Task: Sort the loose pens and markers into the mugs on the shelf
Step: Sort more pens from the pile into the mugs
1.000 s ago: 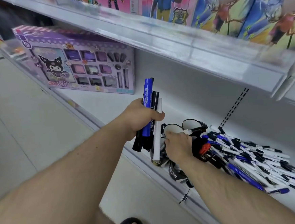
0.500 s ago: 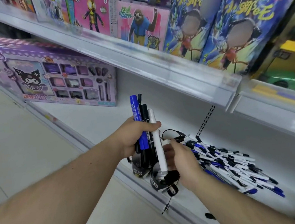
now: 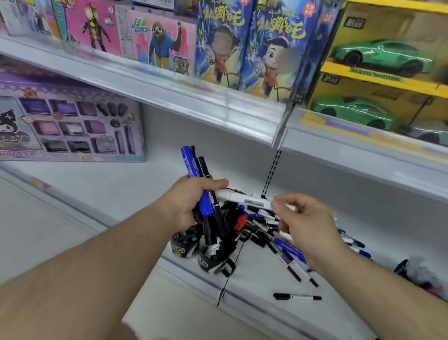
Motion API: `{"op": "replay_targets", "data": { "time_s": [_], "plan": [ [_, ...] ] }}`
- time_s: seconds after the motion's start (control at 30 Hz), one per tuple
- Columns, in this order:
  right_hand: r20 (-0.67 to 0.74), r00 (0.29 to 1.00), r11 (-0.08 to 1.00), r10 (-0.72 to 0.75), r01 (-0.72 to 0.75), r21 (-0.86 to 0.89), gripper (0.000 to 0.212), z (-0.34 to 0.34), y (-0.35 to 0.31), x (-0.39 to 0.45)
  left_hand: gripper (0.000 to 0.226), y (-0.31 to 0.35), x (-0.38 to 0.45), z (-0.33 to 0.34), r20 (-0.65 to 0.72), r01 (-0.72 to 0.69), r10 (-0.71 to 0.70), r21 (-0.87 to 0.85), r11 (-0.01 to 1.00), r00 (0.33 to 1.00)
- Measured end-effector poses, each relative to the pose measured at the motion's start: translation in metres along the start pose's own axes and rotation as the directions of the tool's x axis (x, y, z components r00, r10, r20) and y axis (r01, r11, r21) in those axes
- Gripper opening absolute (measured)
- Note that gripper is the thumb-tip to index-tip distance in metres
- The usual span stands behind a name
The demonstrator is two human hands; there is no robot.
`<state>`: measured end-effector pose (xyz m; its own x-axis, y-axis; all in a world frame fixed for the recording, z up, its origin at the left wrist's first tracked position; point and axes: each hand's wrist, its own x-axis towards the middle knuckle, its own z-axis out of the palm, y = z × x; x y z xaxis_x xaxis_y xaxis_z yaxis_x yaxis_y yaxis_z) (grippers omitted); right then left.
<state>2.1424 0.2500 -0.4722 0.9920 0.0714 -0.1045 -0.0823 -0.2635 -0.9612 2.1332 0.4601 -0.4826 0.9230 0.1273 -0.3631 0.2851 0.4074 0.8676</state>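
A shopper's left hand [image 3: 193,199] grips a bundle of markers [image 3: 206,195] upright above the lower shelf [image 3: 106,187], fingers and thumb curled round one blue barrel and several black ones. The right hand [image 3: 306,221] pinches the far-right end of a white marker [image 3: 242,198], which lies roughly level between the two hands, its near-left end meeting the left thumb; whether that thumb also holds it cannot be told.

Below the left hand stand the black mugs [image 3: 194,250], close to the shelf's front edge and already bristling with pens. To their right sprawls a loose pile of pens [image 3: 282,248] with white, blue and black barrels, and one stray pen [image 3: 297,296] lies apart, nearer the edge.

The markers look light, stiff and smooth-sided, likely to slide against each other in a crowded fist, so a firm wrap round the middle of the bundle suits them. A single pen is best pinched mid-barrel rather than by the cap, which may pull off. The thinner pens in the pile could roll off the edge if nudged.
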Motion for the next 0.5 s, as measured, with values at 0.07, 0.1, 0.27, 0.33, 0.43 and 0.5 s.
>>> {"op": "replay_targets", "data": {
  "time_s": [0.07, 0.1, 0.27, 0.33, 0.43, 0.5],
  "plan": [
    [-0.008, 0.999, 0.999, -0.033, 0.033, -0.005, 0.013, -0.008, -0.004, -0.002, 0.012, -0.005, 0.001, 0.003, 0.005, 0.024, -0.025, 0.162, 0.986, 1.0],
    [-0.01, 0.999, 0.999, -0.046, 0.046, -0.001, 0.016, -0.01, -0.005, -0.004, 0.011, -0.008, 0.0, 0.006, 0.011, 0.034, -0.038, 0.263, 0.964, 0.999],
    [-0.032, 0.999, 0.999, -0.035, 0.034, -0.039, 0.026, -0.018, 0.008, -0.005, 0.022, -0.025, -0.001, 0.021, 0.032, 0.045, -0.07, 0.498, 0.866, 0.997],
    [-0.079, 0.997, 0.998, 0.003, 0.002, 0.062, 0.022, -0.027, 0.013, -0.003, 0.027, -0.029, 0.0, 0.027, 0.049, 0.027, -0.061, 0.52, 0.854, 0.997],
    [-0.145, 0.988, 0.983, 0.054, -0.027, 0.182, 0.011, -0.045, 0.02, 0.0, 0.028, -0.035, 0.003, 0.038, 0.078, -0.002, -0.052, 0.568, 0.823, 0.996],
    [-0.205, 0.977, 0.977, 0.063, -0.019, 0.214, 0.009, -0.056, 0.025, 0.004, 0.026, -0.034, 0.005, 0.045, 0.063, -0.019, -0.022, 0.593, 0.805, 0.998]
  ]
}}
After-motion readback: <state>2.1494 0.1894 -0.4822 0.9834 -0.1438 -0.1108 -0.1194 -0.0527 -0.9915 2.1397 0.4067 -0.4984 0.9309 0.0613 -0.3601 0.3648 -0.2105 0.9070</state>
